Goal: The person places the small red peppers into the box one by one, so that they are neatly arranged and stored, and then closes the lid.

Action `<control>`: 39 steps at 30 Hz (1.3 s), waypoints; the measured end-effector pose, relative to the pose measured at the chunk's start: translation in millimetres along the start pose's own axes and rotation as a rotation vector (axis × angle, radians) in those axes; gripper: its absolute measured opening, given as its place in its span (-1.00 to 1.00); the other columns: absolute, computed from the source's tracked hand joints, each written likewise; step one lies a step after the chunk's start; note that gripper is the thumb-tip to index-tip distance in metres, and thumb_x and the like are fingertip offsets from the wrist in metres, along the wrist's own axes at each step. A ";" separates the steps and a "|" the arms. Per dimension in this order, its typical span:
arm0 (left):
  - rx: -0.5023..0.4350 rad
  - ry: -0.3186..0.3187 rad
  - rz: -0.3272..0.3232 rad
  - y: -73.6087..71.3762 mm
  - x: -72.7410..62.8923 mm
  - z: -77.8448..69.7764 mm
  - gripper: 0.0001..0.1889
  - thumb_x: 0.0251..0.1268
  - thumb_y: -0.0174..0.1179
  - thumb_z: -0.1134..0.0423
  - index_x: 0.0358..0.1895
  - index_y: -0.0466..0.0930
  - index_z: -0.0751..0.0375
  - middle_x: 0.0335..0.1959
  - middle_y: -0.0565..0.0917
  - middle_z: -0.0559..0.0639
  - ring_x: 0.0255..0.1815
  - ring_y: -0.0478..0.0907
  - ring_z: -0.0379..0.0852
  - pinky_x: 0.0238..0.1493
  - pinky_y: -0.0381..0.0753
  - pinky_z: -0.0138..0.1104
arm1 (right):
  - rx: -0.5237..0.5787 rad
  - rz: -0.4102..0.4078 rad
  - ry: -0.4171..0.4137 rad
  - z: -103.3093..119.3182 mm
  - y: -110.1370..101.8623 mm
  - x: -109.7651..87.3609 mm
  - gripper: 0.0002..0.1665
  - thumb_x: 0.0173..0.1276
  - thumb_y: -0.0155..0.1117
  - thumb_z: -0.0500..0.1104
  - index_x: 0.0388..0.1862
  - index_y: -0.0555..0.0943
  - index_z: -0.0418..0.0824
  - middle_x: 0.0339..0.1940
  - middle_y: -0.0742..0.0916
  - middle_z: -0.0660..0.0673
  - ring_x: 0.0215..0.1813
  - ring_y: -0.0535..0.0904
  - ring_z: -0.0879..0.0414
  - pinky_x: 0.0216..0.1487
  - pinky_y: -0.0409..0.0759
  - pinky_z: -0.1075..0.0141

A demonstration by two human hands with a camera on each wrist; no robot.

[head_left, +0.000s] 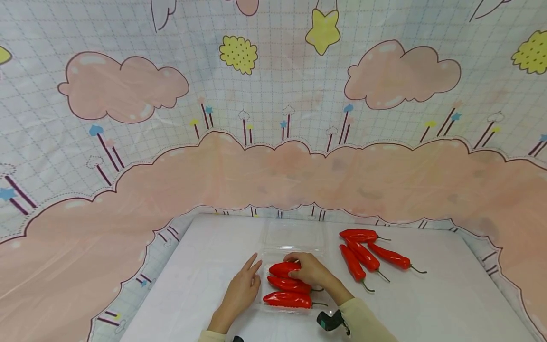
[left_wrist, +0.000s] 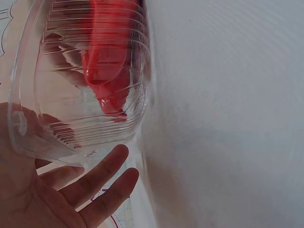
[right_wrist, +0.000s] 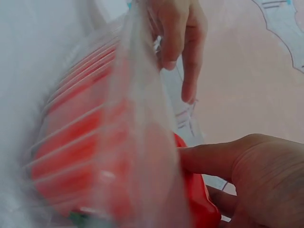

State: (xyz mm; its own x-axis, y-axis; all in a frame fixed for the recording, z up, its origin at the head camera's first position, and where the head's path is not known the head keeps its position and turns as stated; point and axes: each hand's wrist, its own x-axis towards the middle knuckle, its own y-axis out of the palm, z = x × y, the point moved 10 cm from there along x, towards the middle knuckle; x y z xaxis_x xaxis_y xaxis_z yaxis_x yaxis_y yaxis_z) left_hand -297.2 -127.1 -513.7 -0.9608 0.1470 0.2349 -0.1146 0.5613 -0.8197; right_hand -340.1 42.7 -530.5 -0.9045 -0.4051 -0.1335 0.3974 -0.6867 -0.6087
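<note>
A clear plastic clamshell box [left_wrist: 61, 137] lies with its lid [head_left: 294, 236] folded back on the far side. Three red chili peppers lie crosswise in its tray: a near one [head_left: 287, 299], a middle one [head_left: 288, 284] and a far one [head_left: 279, 270], green stems to the right. My right hand [head_left: 314, 273] holds the far chili pepper between thumb and fingers; in the right wrist view the tray wall partly hides it. My left hand [head_left: 241, 290] is at the tray's left side, fingers spread and fairly straight, the thumb side partly behind the clear plastic in the left wrist view.
Several more red chili peppers [head_left: 363, 256] lie in a loose group to the right of the box. The white tabletop [head_left: 192, 266] reaches back to a patterned cloth backdrop [head_left: 273, 175]. A dark wrist device [head_left: 329, 320] sits by the right sleeve.
</note>
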 end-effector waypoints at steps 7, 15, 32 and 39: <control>-0.003 -0.009 0.013 1.4 0.7 1.1 -0.57 0.32 0.14 0.33 0.26 0.53 0.28 0.44 0.40 0.13 -0.40 0.46 -0.27 -0.34 0.55 -0.42 | -0.010 0.007 -0.032 0.5 1.5 0.4 -0.52 0.21 0.42 -0.22 0.14 0.61 -0.12 0.06 0.70 -0.16 0.00 0.58 0.01 0.02 0.68 0.04; -0.010 -0.007 0.007 0.8 1.1 0.9 -0.57 0.31 0.15 0.33 0.26 0.53 0.29 0.44 0.40 0.15 -0.43 0.44 -0.30 -0.41 0.49 -0.48 | -0.018 0.001 -0.057 5.7 -2.3 -5.2 -0.49 0.20 0.43 -0.21 0.16 0.60 -0.15 0.07 0.71 -0.17 0.05 0.59 -0.03 0.07 0.65 0.00; -0.022 -0.002 0.003 0.4 0.6 1.0 -0.57 0.31 0.15 0.33 0.25 0.53 0.29 0.44 0.40 0.16 -0.48 0.38 -0.33 -0.44 0.45 -0.50 | -0.028 -0.040 -0.141 34.6 -31.2 -25.5 -0.45 0.27 0.39 -0.14 0.25 0.55 -0.14 0.20 0.66 -0.26 0.22 0.55 -0.23 0.07 0.64 -0.05; -0.018 0.005 0.004 1.2 0.9 0.8 -0.57 0.31 0.15 0.34 0.25 0.54 0.29 0.44 0.40 0.16 -0.45 0.41 -0.31 -0.44 0.45 -0.49 | -0.049 -0.094 -0.168 47.1 -49.7 -36.4 -0.45 0.26 0.39 -0.10 0.24 0.56 -0.08 0.20 0.67 -0.19 0.23 0.54 -0.21 0.12 0.57 -0.16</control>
State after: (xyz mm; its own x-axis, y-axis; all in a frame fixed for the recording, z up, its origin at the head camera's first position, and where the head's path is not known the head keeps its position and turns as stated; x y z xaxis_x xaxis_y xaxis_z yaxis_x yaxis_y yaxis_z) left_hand -298.5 -126.9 -514.9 -0.9600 0.1530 0.2344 -0.1063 0.5755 -0.8109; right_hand -319.6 63.2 -458.5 -0.8968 -0.4388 0.0555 0.3010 -0.6974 -0.6504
